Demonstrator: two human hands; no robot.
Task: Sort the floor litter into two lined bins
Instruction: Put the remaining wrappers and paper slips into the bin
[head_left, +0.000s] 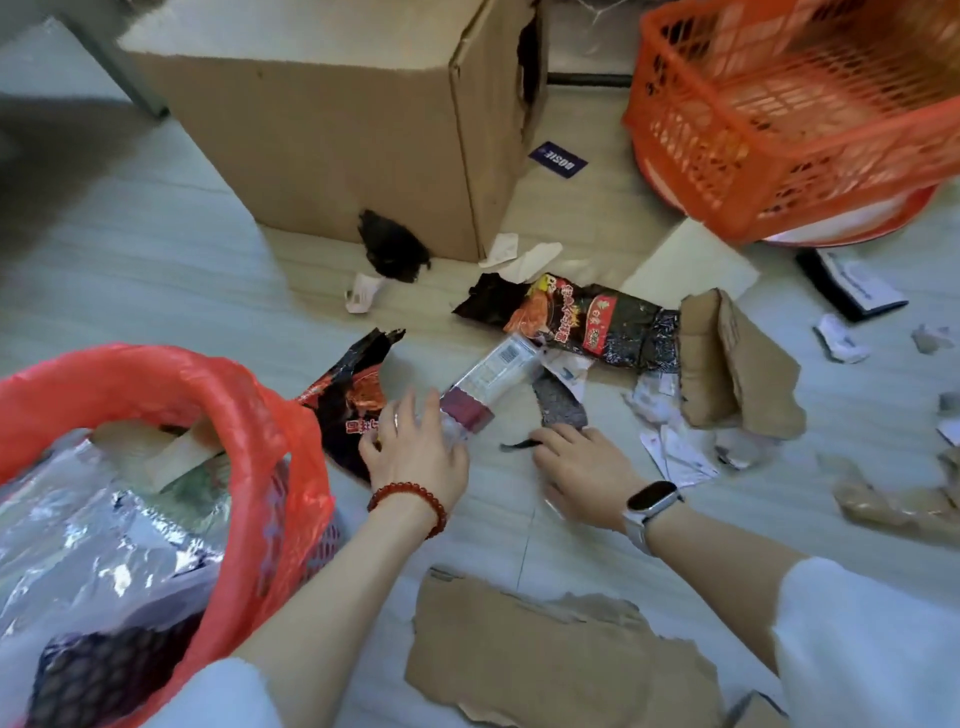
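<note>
My left hand (415, 452) grips a clear plastic bottle (485, 382) with a dark red label that lies on the floor. Beside it my right hand (576, 462) reaches down to a small dark scrap (519, 444), fingertips on it; whether they pinch it I cannot tell. A bin lined with a red bag (249, 415) sits at lower left, holding foil wrappers and cardboard bits. Two black snack wrappers (576, 317) (353, 400) lie close to the hands. Torn cardboard (550, 654) lies in front of me.
A large cardboard box (332, 130) stands ahead. An orange basket (800, 104) sits at upper right over a round orange lid. Folded cardboard (737, 364), paper scraps (675, 447), a white card (691, 265) and a black booklet (852, 286) are scattered to the right.
</note>
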